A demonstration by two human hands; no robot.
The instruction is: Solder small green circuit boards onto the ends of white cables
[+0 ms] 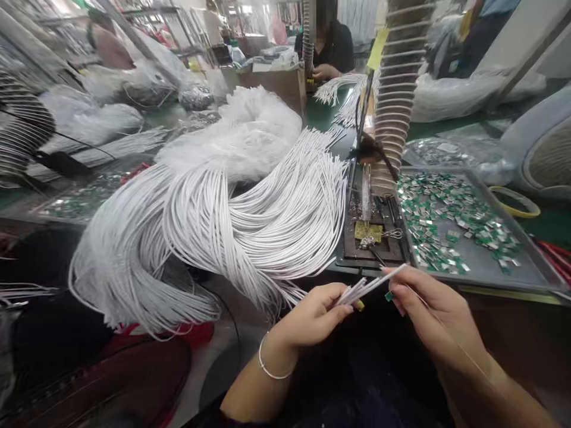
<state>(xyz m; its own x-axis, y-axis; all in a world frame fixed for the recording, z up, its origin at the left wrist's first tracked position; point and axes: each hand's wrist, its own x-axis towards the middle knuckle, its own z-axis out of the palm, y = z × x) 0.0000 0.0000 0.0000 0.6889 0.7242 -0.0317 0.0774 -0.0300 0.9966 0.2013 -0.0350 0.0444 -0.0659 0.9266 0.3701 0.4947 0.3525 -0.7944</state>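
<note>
My left hand (314, 315) is closed around a small bunch of white cables (354, 292), their ends pointing up and right. One cable reaches across to the fingertips of my right hand (435, 306). Those fingers are pinched, with a small green circuit board (389, 295) at their tips. A thin wire (464, 348) runs over the right hand and down along the forearm. Just beyond both hands is a dark soldering stand (392, 254), with an upright clear tube and a yellow pad crusted with metal bits.
A large heap of white cables (267, 220), partly wrapped in clear plastic (250, 128), covers the bench's left side. Right of the stand, a tray (530, 261) holds many green boards. A ribbed hose (397, 89) hangs above. A fan (544, 142) stands far right; a person (341, 50) sits opposite.
</note>
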